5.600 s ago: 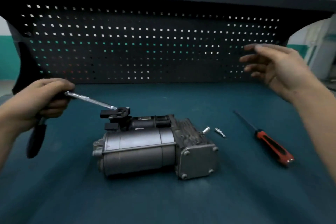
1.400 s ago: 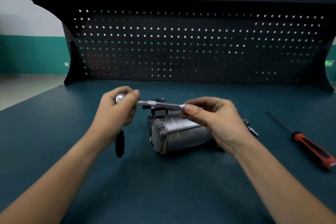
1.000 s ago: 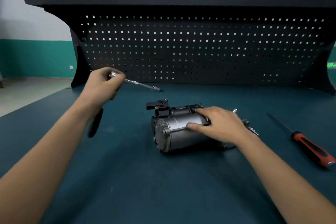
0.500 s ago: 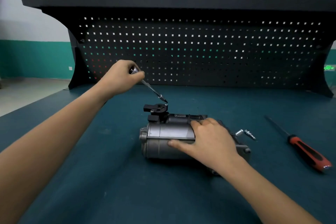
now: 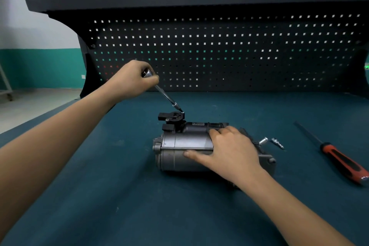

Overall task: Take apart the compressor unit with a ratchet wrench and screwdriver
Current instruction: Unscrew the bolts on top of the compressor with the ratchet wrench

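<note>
Two hands work on a round grey metal compressor unit on the dark blue-green table.
The left hand curls its fingers round the thin silver ratchet wrench, its tip on the unit's black top part; the right hand lies flat and loose on the unit.

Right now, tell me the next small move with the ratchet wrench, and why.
Probably start turning the ratchet wrench about its tip. The left hand grips its head, its tip meets the black bracket atop the compressor, and the right hand presses flat on the body, steadying it.
</note>
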`<state>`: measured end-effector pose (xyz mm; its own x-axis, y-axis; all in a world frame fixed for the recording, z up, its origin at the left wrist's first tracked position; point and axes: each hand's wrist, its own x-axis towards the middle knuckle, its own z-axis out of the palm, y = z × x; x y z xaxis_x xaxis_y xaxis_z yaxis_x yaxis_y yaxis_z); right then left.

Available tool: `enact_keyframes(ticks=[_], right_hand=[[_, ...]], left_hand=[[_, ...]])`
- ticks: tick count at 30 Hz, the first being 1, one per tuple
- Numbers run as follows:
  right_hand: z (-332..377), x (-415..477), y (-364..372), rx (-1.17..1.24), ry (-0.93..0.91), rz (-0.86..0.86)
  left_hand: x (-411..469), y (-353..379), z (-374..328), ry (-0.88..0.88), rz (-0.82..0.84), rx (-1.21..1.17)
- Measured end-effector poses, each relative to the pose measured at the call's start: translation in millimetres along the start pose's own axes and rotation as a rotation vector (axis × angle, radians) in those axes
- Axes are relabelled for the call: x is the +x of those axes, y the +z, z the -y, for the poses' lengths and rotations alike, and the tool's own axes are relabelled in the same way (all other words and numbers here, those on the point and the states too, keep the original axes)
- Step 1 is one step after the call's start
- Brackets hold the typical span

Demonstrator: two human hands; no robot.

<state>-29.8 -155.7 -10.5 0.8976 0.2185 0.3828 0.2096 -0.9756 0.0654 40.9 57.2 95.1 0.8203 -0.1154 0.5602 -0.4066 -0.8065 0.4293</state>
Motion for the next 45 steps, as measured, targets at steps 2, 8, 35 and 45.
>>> enact_keyframes(ticks=[2,8,35,45], right_hand=[[0,0,0,0.002,0.002,0.003],[0,0,1,0.005,-0.005,-0.002],[-4,3,4,0.0,-0.067,-0.078],[-3,0,5,-0.029,-0.106,-0.1]], left_hand=[[1,0,-4,0.003,0.017,0.02],[8,4,-15,0.03,0.098,0.112],[30,-1,-15,0.075,0.112,0.186],[58,11,-31,0.126,0.133,0.361]])
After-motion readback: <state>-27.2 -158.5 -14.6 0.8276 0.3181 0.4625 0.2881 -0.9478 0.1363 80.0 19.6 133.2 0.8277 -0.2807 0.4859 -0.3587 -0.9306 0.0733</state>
